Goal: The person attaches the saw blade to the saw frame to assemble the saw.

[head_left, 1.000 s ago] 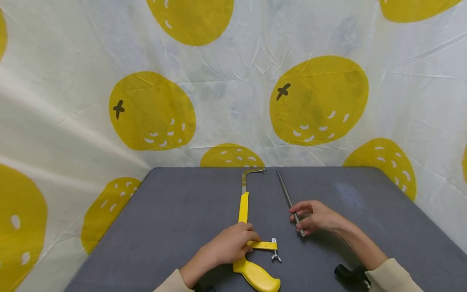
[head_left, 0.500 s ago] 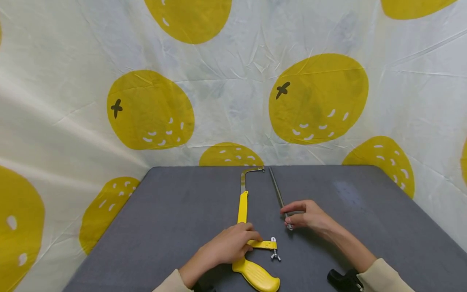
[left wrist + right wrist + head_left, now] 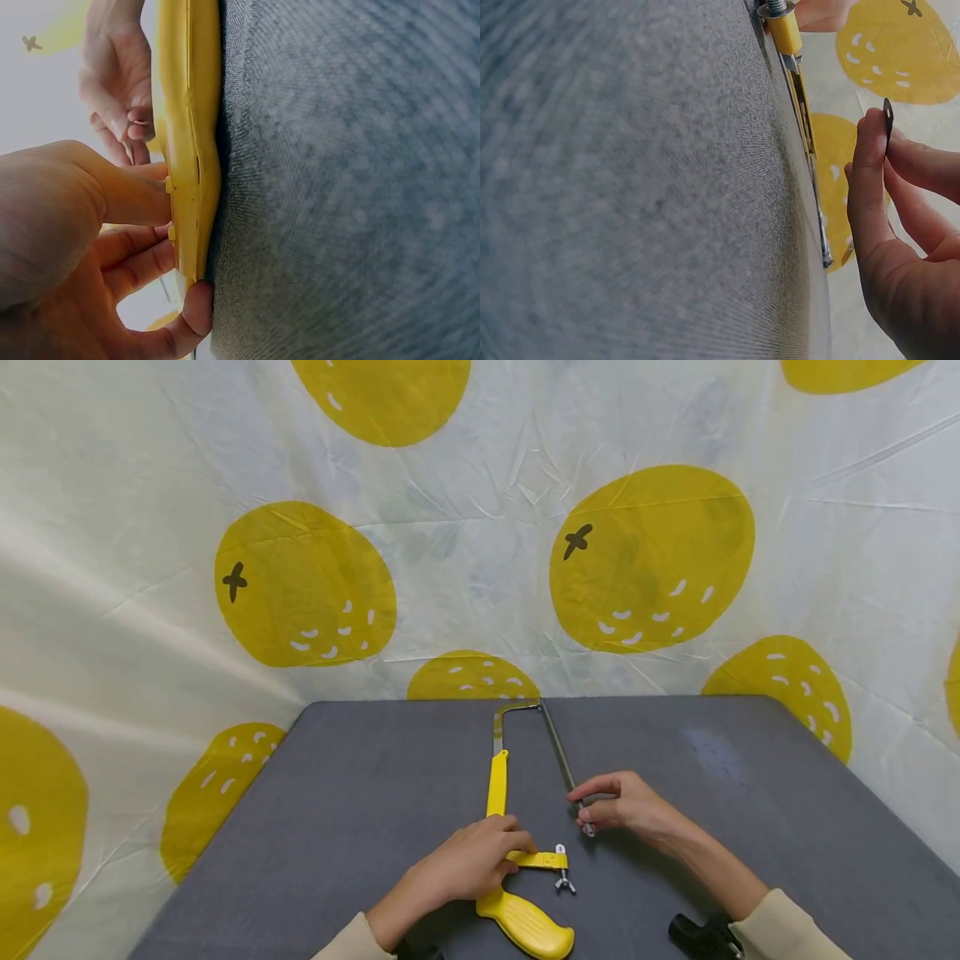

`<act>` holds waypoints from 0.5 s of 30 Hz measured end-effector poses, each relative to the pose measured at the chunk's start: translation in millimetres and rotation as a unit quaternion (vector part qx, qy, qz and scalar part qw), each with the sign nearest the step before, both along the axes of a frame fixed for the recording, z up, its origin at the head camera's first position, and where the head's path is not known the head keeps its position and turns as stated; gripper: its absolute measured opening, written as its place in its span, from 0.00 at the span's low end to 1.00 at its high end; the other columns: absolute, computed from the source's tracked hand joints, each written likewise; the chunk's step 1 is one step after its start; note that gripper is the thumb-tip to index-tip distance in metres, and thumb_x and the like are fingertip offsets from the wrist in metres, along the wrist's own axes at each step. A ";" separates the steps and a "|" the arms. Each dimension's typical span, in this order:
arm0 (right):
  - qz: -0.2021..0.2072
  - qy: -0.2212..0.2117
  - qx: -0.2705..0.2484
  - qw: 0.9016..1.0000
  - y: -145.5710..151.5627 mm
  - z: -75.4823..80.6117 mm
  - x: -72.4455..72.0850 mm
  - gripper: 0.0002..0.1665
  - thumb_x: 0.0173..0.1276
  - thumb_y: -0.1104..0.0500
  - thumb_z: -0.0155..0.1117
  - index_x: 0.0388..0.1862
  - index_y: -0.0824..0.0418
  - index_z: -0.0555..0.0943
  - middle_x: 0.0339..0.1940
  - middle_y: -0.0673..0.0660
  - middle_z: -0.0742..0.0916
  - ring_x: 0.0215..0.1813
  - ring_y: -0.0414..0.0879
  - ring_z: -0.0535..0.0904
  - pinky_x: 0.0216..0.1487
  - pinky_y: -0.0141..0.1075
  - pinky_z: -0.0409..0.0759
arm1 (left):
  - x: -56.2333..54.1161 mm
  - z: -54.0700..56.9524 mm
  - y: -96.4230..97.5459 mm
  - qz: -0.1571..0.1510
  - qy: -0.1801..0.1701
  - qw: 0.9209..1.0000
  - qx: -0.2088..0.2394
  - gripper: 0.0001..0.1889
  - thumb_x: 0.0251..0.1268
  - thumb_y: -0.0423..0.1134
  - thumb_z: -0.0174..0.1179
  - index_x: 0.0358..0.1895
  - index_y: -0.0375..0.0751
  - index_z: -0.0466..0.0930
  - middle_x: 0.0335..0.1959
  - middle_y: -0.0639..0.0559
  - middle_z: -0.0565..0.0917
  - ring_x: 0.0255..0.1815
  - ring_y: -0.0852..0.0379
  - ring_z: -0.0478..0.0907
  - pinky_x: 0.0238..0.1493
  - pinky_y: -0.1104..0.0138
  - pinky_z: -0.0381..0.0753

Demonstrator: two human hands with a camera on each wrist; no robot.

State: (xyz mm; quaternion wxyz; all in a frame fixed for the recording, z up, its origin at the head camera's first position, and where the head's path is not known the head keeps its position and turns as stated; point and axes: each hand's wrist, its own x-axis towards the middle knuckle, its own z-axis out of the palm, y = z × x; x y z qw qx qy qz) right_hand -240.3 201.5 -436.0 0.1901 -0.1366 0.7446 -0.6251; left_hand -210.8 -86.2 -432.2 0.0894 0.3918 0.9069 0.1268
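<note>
A yellow hacksaw frame [image 3: 528, 928] lies flat on the table, its thin metal arm reaching away and bending right at the far end. My left hand [image 3: 476, 862] grips it just above the handle, thumb and fingers on its edges in the left wrist view. Between thumb and fingers of my right hand [image 3: 632, 806] is a long, thin hacksaw blade [image 3: 557, 745], held by its near end. A small hole shows at the blade's tip [image 3: 888, 112] in the right wrist view. The blade's far end appears at the frame's far tip [image 3: 537, 706]; whether they touch, I cannot tell.
A wing nut [image 3: 565, 883] and metal pin sit on the frame's short near arm. The grey table [image 3: 360, 793] ends at a fruit-patterned cloth [image 3: 472, 585]. A black strapped device [image 3: 705, 935] is at my right sleeve.
My right hand has moved left with the blade, bringing the blade's far end to the tip of the hacksaw frame. The left hand and the frame have stayed in place.
</note>
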 end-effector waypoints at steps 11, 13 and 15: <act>0.009 -0.002 -0.007 1.000 -2.6 -1.6 2.0 0.24 0.70 0.67 0.68 0.60 0.80 0.78 0.46 0.62 0.89 0.38 0.40 0.88 0.42 0.35 0.87 | -0.2 -1.3 0.0 0.006 0.001 1.000 -0.001 0.16 0.70 0.36 0.67 0.56 0.62 0.85 0.40 0.63 0.78 0.35 0.68 0.70 0.35 0.74 0.74; 0.009 -0.002 -0.008 1.000 -2.3 -1.9 1.9 0.24 0.70 0.67 0.68 0.60 0.80 0.78 0.46 0.63 0.89 0.38 0.40 0.88 0.42 0.35 0.87 | -0.3 -1.5 0.2 0.006 0.001 1.000 -0.001 0.16 0.69 0.37 0.67 0.56 0.62 0.85 0.40 0.63 0.77 0.35 0.68 0.70 0.35 0.73 0.73; 0.006 -0.002 -0.010 1.000 -2.0 -1.7 2.0 0.24 0.70 0.67 0.67 0.60 0.80 0.78 0.49 0.65 0.88 0.39 0.40 0.88 0.43 0.36 0.87 | -0.3 -1.9 0.2 0.007 0.001 1.000 0.000 0.16 0.69 0.36 0.67 0.55 0.62 0.85 0.40 0.63 0.77 0.35 0.68 0.70 0.34 0.73 0.73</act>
